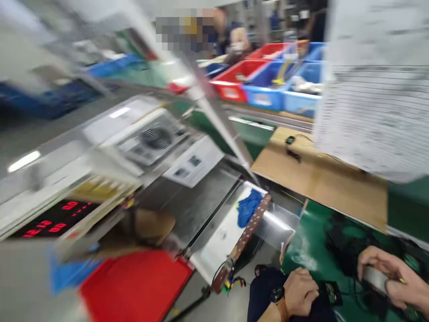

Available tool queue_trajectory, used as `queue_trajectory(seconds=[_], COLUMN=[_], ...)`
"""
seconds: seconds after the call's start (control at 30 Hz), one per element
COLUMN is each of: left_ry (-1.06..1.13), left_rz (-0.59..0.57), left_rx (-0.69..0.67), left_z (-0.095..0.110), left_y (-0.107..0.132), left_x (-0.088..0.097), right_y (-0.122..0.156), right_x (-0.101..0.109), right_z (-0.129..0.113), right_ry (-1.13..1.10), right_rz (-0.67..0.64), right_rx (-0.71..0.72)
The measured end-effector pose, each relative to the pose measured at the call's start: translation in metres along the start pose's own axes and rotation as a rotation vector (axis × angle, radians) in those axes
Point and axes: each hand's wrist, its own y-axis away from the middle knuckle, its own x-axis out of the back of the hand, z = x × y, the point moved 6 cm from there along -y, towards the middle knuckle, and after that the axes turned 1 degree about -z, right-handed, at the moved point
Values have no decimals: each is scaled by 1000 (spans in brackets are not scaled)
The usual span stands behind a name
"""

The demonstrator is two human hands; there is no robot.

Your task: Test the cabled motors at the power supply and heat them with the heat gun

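My left hand (300,293), with a watch (277,294) on its wrist, is curled closed over my dark-clothed lap at the green table's edge. What its fingers enclose, if anything, is hidden. Just right of it lies a small black piece (331,293) with coloured marks, which may be a circuit board. Over the green mat (306,250), my right hand (398,279) is wrapped around a silver-grey rounded object (375,279); its kind is blurred. A tangle of black cables (346,239) lies beside and behind that hand.
A brown board (325,183) with a small cable lies behind the mat. Printed sheets (375,89) hang at upper right. To the left are a conveyor-like machine (201,201), a blue cloth (248,208) and a red bin (137,286). Blue and red bins (264,87) stand behind; a person is beyond.
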Motion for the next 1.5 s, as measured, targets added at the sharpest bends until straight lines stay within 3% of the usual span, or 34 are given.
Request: queue_trajectory(seconds=[0.1, 0.2, 0.3, 0.37, 0.43, 0.5, 0.6, 0.8, 0.9, 1.03, 1.13, 1.23, 1.3, 1.4, 1.43, 1.5], left_ry=[19, -1, -9, -1, 13, 27, 40, 132, 121, 34, -54, -113, -133, -158, -162, -167], left_rz=[368, 564, 694, 779, 845, 892, 946, 1016, 1018, 932, 821, 748, 702, 623, 592, 536], left_rx=[96, 207, 366, 475, 575, 651, 737, 826, 757, 655, 541, 455, 388, 295, 267, 234], left_z=[-2, -10, -19, -22, -26, -29, -35, -49, -51, -49, -48, -52, -57, -64, -66, -71], left_y=[53, 104, 138, 151, 158, 163, 169, 165, 159, 159, 156, 148, 140, 129, 126, 123], left_x=[26, 32, 30, 30, 32, 35, 38, 27, 30, 54, 74, 80, 76, 63, 58, 49], right_y=[-99, -206, -306, -359, -398, -422, -441, -457, -463, -469, -454, -412, -373, -311, -296, -282], right_x=[-102, -221, -330, -385, -423, -446, -459, -461, -467, -473, -465, -431, -398, -362, -358, -359], right_z=[-69, -86, -57, -20, 16, 44, 67, 92, 103, 99, 85, 78, 98, 150, 162, 176], right_ry=[202, 526, 841, 1080, 1269, 1373, 1455, 1603, 1648, 1641, 1601, 1422, 1220, 780, 618, 380], right_rz=[-430, -624, -565, -482, -430, -418, -407, -424, -447, -467, -487, -406, -448, -611, -636, -637], right_rx=[-14, 100, 331, 376, 372, 361, 347, 335, 317, 280, 317, 325, 69, -495, -605, -665])
